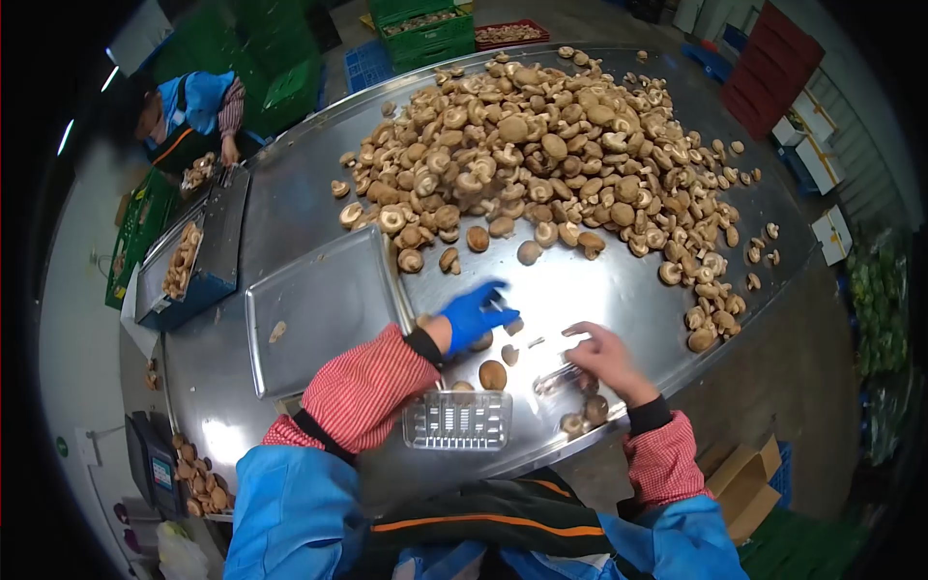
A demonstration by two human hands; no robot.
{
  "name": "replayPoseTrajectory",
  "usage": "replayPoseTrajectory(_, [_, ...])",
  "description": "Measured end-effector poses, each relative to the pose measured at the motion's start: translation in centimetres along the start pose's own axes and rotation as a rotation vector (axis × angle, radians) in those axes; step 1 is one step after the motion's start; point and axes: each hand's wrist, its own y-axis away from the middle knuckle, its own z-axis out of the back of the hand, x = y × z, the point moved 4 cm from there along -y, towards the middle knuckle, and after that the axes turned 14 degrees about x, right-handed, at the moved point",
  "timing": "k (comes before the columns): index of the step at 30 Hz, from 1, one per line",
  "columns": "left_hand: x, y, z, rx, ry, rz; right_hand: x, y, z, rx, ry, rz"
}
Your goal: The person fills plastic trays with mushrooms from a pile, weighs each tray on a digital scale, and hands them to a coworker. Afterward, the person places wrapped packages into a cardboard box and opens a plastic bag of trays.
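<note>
My left hand (474, 316), in a blue glove, is over the metal table with its fingers apart, slightly blurred, and I see nothing held in it. A few shiitake mushrooms lie under and beside it, one brown cap (492, 375) just below. My bare right hand (611, 362) reaches in from the right, fingers stretched toward the left. Below its fingers is a shiny clear plastic piece (553, 381), its shape hard to make out, with mushrooms (596, 410) beside it. Nearest my body sits a clear slotted plastic punnet (457, 421) with no mushrooms inside.
A big heap of shiitake mushrooms (541, 145) covers the table's far side. Left of my gloved hand lies a shallow metal tray (324, 304) with a small scrap in it. Another person (198, 106) works at the far left beside a dark box (208, 256). A scale (155, 464) stands lower left.
</note>
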Motion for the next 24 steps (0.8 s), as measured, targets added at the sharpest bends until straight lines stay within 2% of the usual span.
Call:
replayPoseTrajectory(1, [0.9, -1.5, 3.1, -0.226, -0.254, 0.087, -1.8, -0.1, 3.1, -0.179, -0.004, 0.059])
replayPoseTrajectory(2, [1.2, -2.0, 6.0, -0.450, -0.506, 0.174, -2.9, 0.1, 6.1, -0.349, -0.173, 0.096])
replayPoseTrajectory(3, [0.9, -2.6, 7.7, -0.468, -0.550, 0.332, -4.2, -0.1, 9.4, -0.591, -0.018, 0.203])
replayPoseTrajectory(4, [0.6, -3.2, 9.1, -0.484, -0.594, 0.492, -5.2, -0.5, 12.1, -0.707, 0.164, 0.170])
replayPoseTrajectory(5, [0.8, -4.4, 9.9, -0.431, -0.649, 0.563, -5.7, -0.9, 14.6, -0.819, 0.347, 0.132])
replayPoseTrajectory(6, [0.7, -5.2, 9.9, -0.391, -0.692, 0.563, -4.9, -1.2, 15.9, -0.925, 0.535, 0.091])
replayPoseTrajectory(9, [-1.0, -7.7, 9.6, -0.288, -0.765, 0.553, -3.8, -5.1, 16.8, -1.035, 0.676, -0.005])
replayPoseTrajectory(10, [-2.0, -8.1, 9.2, -0.267, -0.770, 0.533, -3.1, -6.6, 16.6, -1.003, 0.664, -0.036])
replayPoseTrajectory(12, [-3.1, -9.0, 8.8, -0.228, -0.777, 0.494, -2.7, -9.7, 16.7, -1.044, 0.713, 0.090])
replayPoseTrajectory(13, [-2.7, -9.5, 8.8, -0.221, -0.783, 0.417, -2.7, -10.8, 16.9, -1.018, 0.687, 0.066])
replayPoseTrajectory(17, [-3.3, -11.0, 8.2, -0.104, -0.826, 0.406, -0.8, -14.1, 15.6, -0.837, 0.707, 0.224])
replayPoseTrajectory(20, [-3.5, -11.3, 8.2, -0.146, -0.803, 0.322, 0.8, -18.9, 14.0, -0.756, 0.709, 0.287])
replayPoseTrajectory(23, [-3.2, -10.8, 8.6, -0.113, -0.674, 0.217, 2.6, -19.6, 12.0, -0.552, 0.311, 0.116])
replayPoseTrajectory(24, [-2.6, -10.8, 8.7, -0.109, -0.626, 0.164, 2.1, -20.2, 11.6, -0.577, 0.285, 0.163])
